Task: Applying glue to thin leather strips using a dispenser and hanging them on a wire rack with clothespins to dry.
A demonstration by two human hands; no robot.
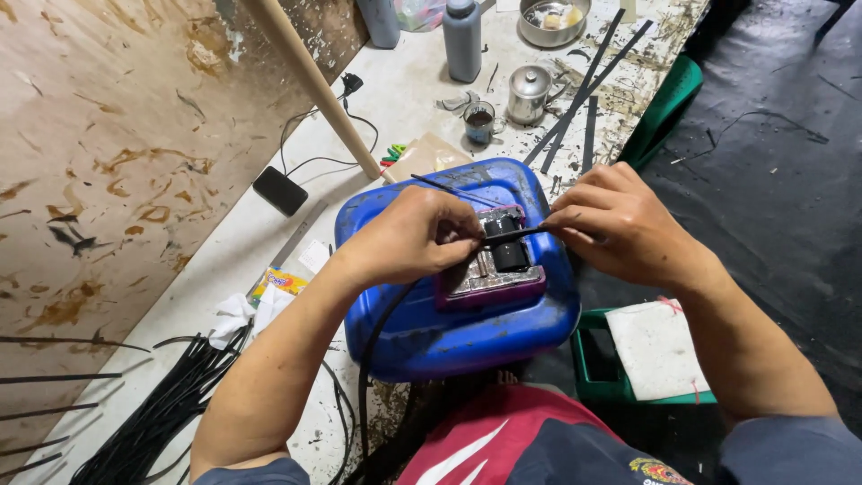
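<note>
A thin black strip [525, 233] is held taut between the left hand [417, 238] and the right hand [620, 224], each grip pinched shut on one end. It is stretched across a small block with black rollers [499, 256], which rests on a blue can [467, 328] lying at the bench [269, 242] edge. The strip appears to be at the feeding stage (more strips [153, 418] lie bundled nearby). An even, level pull would be called for next.

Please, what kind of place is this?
Probably a small, informal workshop. A stained workbench carries a bundle of black strips, and both hands pull one strip over a small device on a blue plastic canister.
</note>
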